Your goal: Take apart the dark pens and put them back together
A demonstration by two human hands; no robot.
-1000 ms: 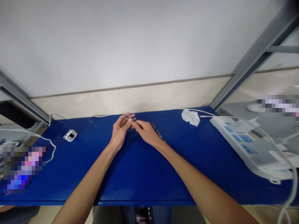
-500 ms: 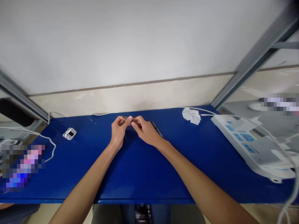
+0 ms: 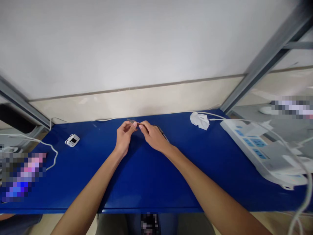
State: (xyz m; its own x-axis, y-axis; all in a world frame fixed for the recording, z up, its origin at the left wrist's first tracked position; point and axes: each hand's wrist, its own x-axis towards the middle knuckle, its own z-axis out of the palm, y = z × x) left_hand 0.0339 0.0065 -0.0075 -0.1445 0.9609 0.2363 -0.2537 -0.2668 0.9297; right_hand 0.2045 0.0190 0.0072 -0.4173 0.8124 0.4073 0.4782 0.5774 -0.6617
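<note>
My left hand (image 3: 124, 135) is closed, its thumb and fingers pinching a small, slim grey piece (image 3: 131, 120) whose end sticks out past the fingertips; its exact kind is too small to tell. Close beside it, my right hand (image 3: 151, 135) is also closed in a pinch. Its fingertips meet the left ones around a thin bit that is mostly hidden. Partly covered by my right hand, dark pen-like sticks (image 3: 163, 133) lie on the blue table (image 3: 146, 182).
A small white device with a dark screen (image 3: 72, 140) lies to the left. At the back right is a crumpled white tissue (image 3: 200, 120). Farther right stands a large white power strip (image 3: 249, 143) with blue sockets. White cables (image 3: 52, 148) run along both sides.
The fingertips have drawn slightly apart, and more of the slim grey piece shows above my left fingers. The view has shifted a little.
</note>
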